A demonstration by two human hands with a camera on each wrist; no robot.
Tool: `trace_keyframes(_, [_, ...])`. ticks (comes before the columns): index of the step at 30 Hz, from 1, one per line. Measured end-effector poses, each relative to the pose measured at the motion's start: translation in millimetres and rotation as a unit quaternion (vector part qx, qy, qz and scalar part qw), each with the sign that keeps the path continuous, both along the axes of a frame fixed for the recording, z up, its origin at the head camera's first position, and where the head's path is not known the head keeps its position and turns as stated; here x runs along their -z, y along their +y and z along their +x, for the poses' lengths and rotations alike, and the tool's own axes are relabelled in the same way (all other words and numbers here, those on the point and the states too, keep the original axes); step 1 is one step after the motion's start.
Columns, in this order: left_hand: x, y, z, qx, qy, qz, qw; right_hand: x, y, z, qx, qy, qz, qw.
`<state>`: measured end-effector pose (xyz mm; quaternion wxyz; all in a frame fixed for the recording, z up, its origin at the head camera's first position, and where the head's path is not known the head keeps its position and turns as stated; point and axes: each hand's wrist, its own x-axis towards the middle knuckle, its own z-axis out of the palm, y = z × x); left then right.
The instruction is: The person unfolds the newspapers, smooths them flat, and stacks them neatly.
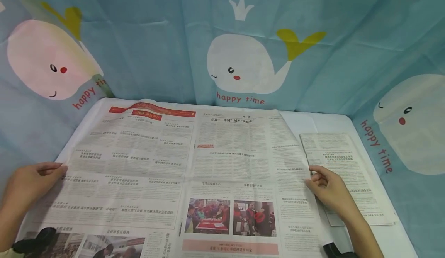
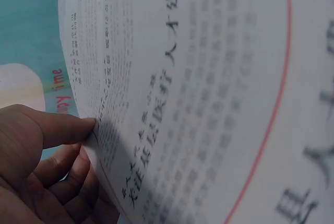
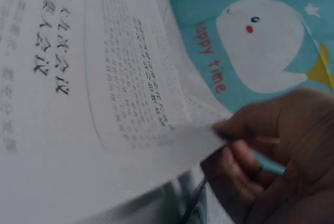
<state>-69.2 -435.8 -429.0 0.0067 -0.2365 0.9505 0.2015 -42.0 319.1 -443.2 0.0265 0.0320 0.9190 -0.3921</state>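
Paper (image 1: pixel 229 169) is spread wide over the white bench (image 1: pixel 321 123), a bit wrinkled; it looks thin, light and floppy, so it may crease or rip if pulled hard; the left hand (image 1: pixel 33 182) pinches its left edge and the right hand (image 1: pixel 330 190) pinches its right edge; those edges seem good spots for a soft hold; folded sheets (image 1: pixel 351 173) lie near the right hand; a blue cloth (image 1: pixel 163 57) hangs behind.

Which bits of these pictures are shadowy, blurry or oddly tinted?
Head view: a warm streak tints the leftmost whale on the curtain; left wrist view: a shadow falls on the newspaper beside the left hand, and much small print is blurred; right wrist view: the right hand looks dim and soft-edged.
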Motion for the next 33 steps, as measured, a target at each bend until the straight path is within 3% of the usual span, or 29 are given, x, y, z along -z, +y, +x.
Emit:
trace_keyframes(6, [8.5, -6, -2.5, -0.001, -0.007, -0.008, 0.9999, -9.6, -7, 13.0, 0.000, 0.104, -0.006, 0.995])
trace_keyframes(15, [9.4, -6, -3.8, 0.010, -0.016, -0.025, 0.9995, -4.8, -12, 10.2, 0.044, 0.048, 0.044, 0.997])
trace_keyframes(24, [10.0, -5, -3.7, 0.029, -0.014, -0.040, 0.9987, 5.5, -17, 7.1, 0.096, 0.073, 0.094, 0.988])
trace_keyframes(33, [3.4, 3, -6.0, 0.030, -0.030, -0.074, 0.9964, 6.1, -24, 9.1, 0.098, 0.069, 0.110, 0.987])
